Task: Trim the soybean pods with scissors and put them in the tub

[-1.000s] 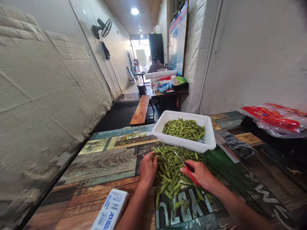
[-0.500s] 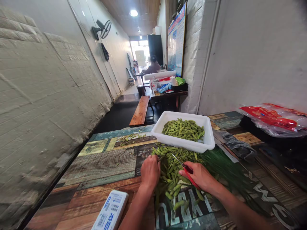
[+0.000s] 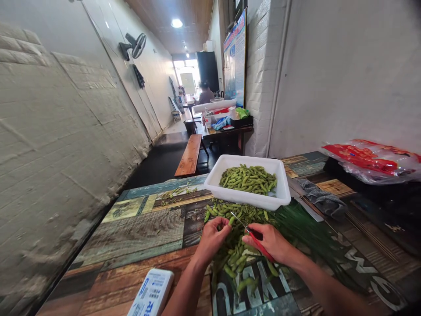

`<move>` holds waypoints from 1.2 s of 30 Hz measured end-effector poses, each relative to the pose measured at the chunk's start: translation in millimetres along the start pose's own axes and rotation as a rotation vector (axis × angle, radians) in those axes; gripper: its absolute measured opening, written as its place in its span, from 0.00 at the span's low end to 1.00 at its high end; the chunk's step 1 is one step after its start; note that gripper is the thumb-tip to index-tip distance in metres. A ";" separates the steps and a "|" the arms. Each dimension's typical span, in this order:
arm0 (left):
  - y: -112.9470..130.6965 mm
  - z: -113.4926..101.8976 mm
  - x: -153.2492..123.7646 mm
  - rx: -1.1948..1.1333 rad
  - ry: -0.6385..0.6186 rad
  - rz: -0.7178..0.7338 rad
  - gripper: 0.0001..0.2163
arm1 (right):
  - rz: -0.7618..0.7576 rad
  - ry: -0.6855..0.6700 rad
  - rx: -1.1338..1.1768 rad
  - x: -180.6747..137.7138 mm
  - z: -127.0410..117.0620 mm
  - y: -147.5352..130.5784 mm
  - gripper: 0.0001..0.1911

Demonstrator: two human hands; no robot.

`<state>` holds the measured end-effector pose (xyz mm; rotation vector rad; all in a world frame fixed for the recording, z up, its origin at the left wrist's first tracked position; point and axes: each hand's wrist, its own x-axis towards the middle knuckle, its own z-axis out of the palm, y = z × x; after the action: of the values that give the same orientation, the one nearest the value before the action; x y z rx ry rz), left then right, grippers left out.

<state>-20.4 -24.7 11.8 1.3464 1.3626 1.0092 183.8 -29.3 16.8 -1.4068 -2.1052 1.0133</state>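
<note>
Pinching 1 green pod (image 3: pixel 232 220) between thumb and fingers: left hand (image 3: pixel 213 237). Right hand (image 3: pixel 272 242) is closed round red-handled scissors (image 3: pixel 260 246), tips right by the pod's far end; can't tell if they touch or if the blades are apart.

To do it well, I'd say: leave just the pod's end proud of the fingertips, bring the blades square across it, keep the left thumb out of the cutting line, and work low over the pile.

Counts, going outward: 1 pod in hand, 1 pair of scissors, 1 heap of loose pods (image 3: pixel 235 259) under the hands (too many and overlapping to count), 1 white tub (image 3: pixel 245 196) just beyond, with more pods (image 3: pixel 249 179) in it, also uncountable. 1 bunch of long green leaves (image 3: pixel 304 235) right of the heap, 1 grey cloth (image 3: pixel 320 198), 1 blue-printed white box (image 3: pixel 151 293) near the left forearm. All on 1 wood-patterned table (image 3: pixel 144 228). Behind: 1 bench (image 3: pixel 190 156), 1 seated person (image 3: pixel 206 94).
</note>
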 end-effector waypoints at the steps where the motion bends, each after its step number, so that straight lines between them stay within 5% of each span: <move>1: 0.7 0.2 -0.3 -0.002 -0.015 -0.002 0.14 | 0.000 -0.004 0.003 -0.3 -0.4 -0.3 0.24; 9: 2.9 1.0 -1.2 0.076 -0.087 0.063 0.11 | -0.001 -0.056 0.089 -0.6 0.8 -3.9 0.24; 20: -3.8 3.5 0.1 0.048 -0.125 -0.033 0.10 | 0.060 -0.125 0.011 2.2 8.2 5.0 0.25; 30: 0.1 7.9 5.1 -0.719 -0.032 -0.211 0.21 | -0.021 -0.030 0.120 0.9 -0.2 0.9 0.23; 36: 2.8 11.4 4.2 -0.803 -0.036 -0.243 0.23 | -0.021 -0.055 0.131 -2.2 -2.2 -5.5 0.22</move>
<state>-8.5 -21.0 11.8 0.5792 0.8987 1.1749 182.8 -31.9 22.5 -1.3049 -2.0470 1.1707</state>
